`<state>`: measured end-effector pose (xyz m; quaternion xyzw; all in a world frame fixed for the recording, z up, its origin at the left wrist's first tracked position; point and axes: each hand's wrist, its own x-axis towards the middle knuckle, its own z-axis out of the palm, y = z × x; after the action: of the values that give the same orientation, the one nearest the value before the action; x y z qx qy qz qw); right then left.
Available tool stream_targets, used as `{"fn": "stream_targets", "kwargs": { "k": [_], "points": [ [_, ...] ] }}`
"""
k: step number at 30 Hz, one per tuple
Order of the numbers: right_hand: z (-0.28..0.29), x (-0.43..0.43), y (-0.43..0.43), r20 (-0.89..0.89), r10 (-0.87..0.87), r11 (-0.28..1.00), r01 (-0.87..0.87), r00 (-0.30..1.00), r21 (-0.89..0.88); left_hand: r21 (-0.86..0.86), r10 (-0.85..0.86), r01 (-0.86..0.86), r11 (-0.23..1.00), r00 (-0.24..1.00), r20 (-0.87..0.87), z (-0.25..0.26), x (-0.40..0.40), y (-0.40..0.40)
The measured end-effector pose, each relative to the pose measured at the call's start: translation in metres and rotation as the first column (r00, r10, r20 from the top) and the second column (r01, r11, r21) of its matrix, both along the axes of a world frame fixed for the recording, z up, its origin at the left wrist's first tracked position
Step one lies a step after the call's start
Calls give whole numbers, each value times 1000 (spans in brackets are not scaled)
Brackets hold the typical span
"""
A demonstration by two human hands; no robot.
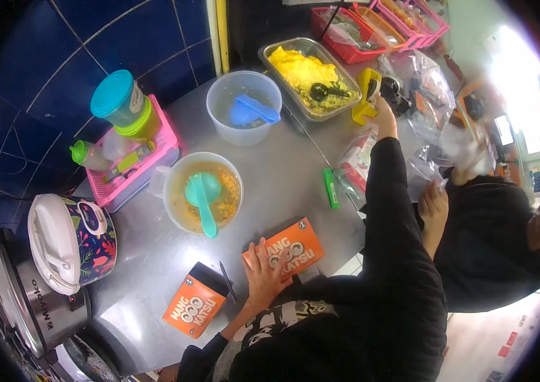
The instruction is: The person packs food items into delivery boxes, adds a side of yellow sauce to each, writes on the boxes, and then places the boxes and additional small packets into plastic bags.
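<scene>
My left hand [265, 274] lies with spread fingers on a closed orange printed food box [301, 246] at the table's near edge. My right hand [384, 114] reaches far across and has its fingers on a yellow tape dispenser [364, 98], beside a clear tray of shredded yellow food [306, 71] with a black spoon. A second orange box [195, 305] and a black pen [227, 281] lie left of my left hand. A pitcher of broth [222, 210] with a teal ladle stands behind them, and a green cutter-like item [331, 187] lies to the right.
A plastic tub [243, 136] with a blue scoop stands at the back. On the left are a pink basket [138, 176], a patterned rice cooker [98, 238] and a Miyako cooker [45, 301]. A co-worker [489, 238] handles plastic bags on the right; colored baskets [346, 52] stand behind.
</scene>
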<state>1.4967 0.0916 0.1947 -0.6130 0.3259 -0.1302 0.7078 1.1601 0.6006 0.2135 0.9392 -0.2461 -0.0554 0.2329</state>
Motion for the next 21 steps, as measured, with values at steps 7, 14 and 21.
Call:
{"fn": "stream_targets", "kwargs": {
  "k": [7,14,21],
  "points": [
    [15,-4,49,54,-417,878,386,907,284,-27,24,-24,999,1000,12,-6,-1,-1],
    [-49,-17,51,80,-392,910,399,917,-114,-3,45,-45,999,999,22,-4,-1,0],
    [0,-24,71,-87,-467,145,-21,880,-989,-45,92,-88,995,992,92,-9,-3,-2]
  ]
}}
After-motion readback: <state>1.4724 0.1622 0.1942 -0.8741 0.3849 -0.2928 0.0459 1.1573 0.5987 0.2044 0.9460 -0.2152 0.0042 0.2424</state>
